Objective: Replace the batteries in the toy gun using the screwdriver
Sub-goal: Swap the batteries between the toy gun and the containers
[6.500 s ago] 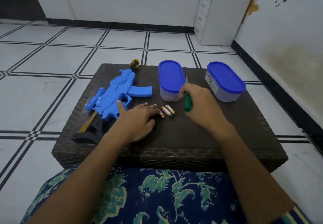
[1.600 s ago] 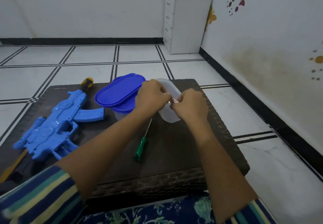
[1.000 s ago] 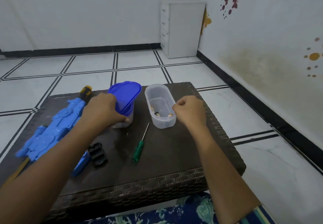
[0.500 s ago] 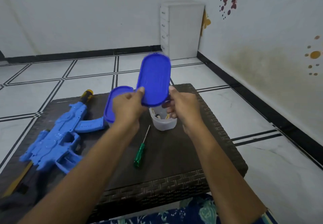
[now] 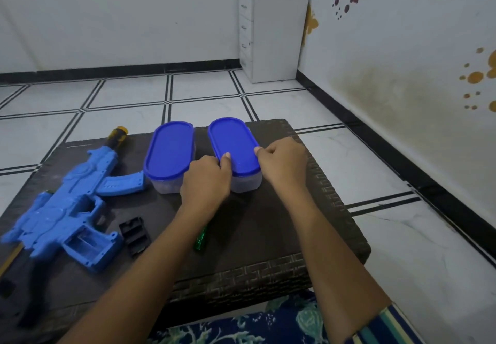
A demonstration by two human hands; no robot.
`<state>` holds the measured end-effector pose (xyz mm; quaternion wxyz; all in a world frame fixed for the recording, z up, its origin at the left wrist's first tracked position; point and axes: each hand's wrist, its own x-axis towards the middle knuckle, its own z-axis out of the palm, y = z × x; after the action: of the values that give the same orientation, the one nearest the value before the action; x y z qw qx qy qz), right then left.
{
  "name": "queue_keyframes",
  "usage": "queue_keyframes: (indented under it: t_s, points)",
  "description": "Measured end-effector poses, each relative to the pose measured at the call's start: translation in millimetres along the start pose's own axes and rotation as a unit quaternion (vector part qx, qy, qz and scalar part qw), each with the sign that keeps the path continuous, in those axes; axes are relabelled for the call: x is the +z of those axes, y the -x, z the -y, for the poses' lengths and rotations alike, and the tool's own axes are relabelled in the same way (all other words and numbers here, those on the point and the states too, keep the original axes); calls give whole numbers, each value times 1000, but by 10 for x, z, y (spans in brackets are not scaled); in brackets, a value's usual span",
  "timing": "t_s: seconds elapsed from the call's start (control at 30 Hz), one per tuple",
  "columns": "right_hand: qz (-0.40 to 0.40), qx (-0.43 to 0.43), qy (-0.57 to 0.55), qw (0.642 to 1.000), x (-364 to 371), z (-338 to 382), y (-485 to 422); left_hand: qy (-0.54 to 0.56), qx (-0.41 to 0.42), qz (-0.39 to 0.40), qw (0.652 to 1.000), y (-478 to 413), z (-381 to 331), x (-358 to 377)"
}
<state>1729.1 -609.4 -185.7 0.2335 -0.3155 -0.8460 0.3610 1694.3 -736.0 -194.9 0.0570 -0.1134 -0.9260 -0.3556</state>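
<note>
The blue toy gun (image 5: 67, 209) lies at the left of the dark wicker table (image 5: 268, 236), its battery compartment open. A black cover (image 5: 134, 235) lies beside it. Two clear containers with blue lids stand at the back, the left one (image 5: 169, 153) and the right one (image 5: 233, 147). My left hand (image 5: 206, 182) and my right hand (image 5: 281, 163) grip the right container from both sides, thumbs on its lid. The green screwdriver handle (image 5: 200, 241) peeks out under my left forearm.
A white drawer cabinet (image 5: 273, 34) stands in the far corner. The white wall with stickers runs along the right. Tiled floor surrounds the table. A patterned blue cushion (image 5: 255, 325) lies at the table's near edge.
Half a second ago both hands held the blue lid in the air above the open right container. Now the lid sits on that container and both hands press it at the rim.
</note>
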Motion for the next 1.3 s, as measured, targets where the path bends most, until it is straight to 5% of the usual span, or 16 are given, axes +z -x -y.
queue_keyframes:
  t_s: [0.17,0.3,0.4,0.5,0.6,0.8,1.13,1.3]
  points:
    - [29,40,-26,998,-43,-44,-5,-66,-11,29,997,-67,2,51]
    - [64,143,-153,976,-21,-30,-43,114,-154,111,975,-136,-42,108]
    - [73,168,-139,973,-36,24,-99,197,-219,144,945,-221,-44,59]
    - [95,181,-110,973,-60,69,-191,90,-163,158,970,-355,-86,-111]
    - [132,208,-156,957,-42,125,-359,28,-74,47,996,-631,-179,-226]
    - [112,211,-258,936,217,321,-740,44,-110,21,993,-1038,-343,22]
    - [97,186,-194,958,435,298,-924,75,-177,4,981,-1199,-251,146]
    - [63,135,-47,988,382,441,-876,-24,-80,32,996,-1174,-296,76]
